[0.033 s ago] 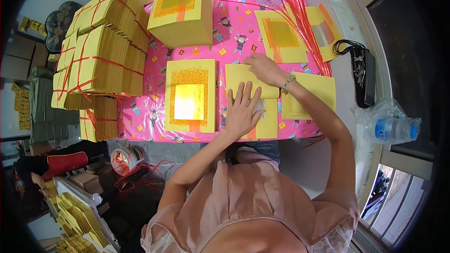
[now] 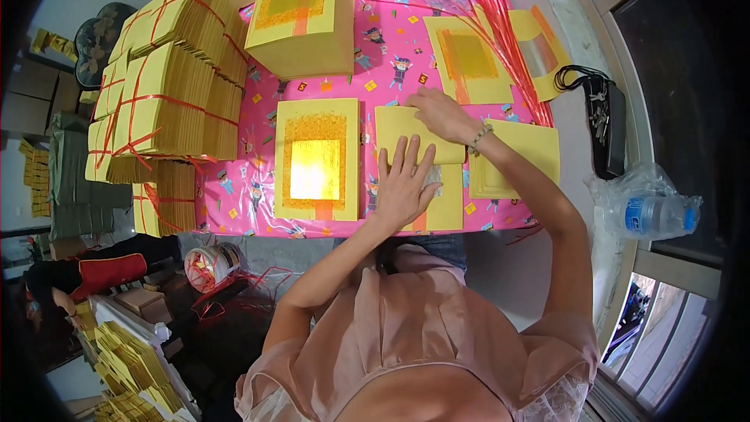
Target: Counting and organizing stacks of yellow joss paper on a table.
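**Two hands folding one yellow sheet at the near edge of the desk**

Both of our hands are working on the same folded yellow sheet (image 2: pixel 418 160), which is lying on the pink patterned cloth of the desk (image 2: pixel 391 62), close to the near edge and right in front of us. Our left hand (image 2: pixel 405 181) is pressing flat on it, fingers spread and not closed around anything, so its grip is open; we judge it is acting as a weight to keep the paper from sliding. Our right hand (image 2: pixel 439 113) is resting on the far part of the sheet with fingers curled down over the turned-over flap; it looks to be pressing or pinching the crease, though we cannot tell whether the fingertips are actually nipping the paper's edge.

Just to the left, touching distance away, a stack of yellow sheets with gold foil squares (image 2: pixel 316 158) is lying face up, seemingly as the supply within easy reach. Just to the right, a plain yellow pile (image 2: pixel 519 158) is sitting partly under our right forearm, probably where finished pieces are being gathered. Farther off, a taller foil-topped stack (image 2: pixel 303 16) and bundles tied with red string (image 2: pixel 168 101) are standing at the far left, well apart from the work. Loose red string (image 2: pixel 500 23) is trailing across the far right, and a plastic water bottle (image 2: pixel 652 215) is lying off the cloth at the right.
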Available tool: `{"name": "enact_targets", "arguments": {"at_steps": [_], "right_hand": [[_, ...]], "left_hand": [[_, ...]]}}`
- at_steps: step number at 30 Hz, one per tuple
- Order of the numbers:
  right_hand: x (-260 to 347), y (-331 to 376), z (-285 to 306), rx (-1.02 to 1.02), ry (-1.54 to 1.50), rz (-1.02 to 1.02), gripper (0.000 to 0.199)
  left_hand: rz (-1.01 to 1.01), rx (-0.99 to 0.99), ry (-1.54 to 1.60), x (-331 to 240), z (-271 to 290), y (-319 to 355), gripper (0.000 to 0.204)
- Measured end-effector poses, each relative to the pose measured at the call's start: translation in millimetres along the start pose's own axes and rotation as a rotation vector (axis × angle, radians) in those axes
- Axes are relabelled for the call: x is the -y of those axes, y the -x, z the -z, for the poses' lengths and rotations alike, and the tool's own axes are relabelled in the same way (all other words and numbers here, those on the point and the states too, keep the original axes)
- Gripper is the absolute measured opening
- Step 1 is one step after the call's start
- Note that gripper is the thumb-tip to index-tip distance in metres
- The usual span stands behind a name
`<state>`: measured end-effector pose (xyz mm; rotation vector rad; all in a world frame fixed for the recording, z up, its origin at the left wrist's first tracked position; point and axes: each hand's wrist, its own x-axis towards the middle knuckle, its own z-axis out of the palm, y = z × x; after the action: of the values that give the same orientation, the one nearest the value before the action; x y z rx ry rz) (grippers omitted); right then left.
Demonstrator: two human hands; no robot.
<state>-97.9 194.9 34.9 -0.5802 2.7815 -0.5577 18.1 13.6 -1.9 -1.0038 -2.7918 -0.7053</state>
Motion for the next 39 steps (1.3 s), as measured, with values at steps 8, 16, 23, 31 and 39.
{"name": "enact_targets", "arguments": {"at_steps": [8,16,23,31,39], "right_hand": [[4.5,-1.1,2.8,0.031,-0.035,-0.054,0.034],[9.1,-6.7,5.3,0.050,-0.036,-0.025,0.035],[9.5,-9.8,-1.0,0.037,-0.047,-0.014,0.032],[9.9,-4.5,-3.2,0.004,-0.038,-0.022,0.034],[73.2,87.6,-2.6,-0.119,0.212,-0.078,0.063]], "left_hand": [[0.002,-0.007,0.000,1.1,0.0,0.2,0.071],[0.017,0.007,-0.002,0.6,-0.3,0.7,0.069],[0.037,0.004,-0.036,-0.7,-0.4,3.0,0.069],[0.025,0.008,-0.040,-0.7,-1.8,-0.2,0.068],[0.040,0.067,-0.040,4.0,-1.4,1.7,0.061]]}}
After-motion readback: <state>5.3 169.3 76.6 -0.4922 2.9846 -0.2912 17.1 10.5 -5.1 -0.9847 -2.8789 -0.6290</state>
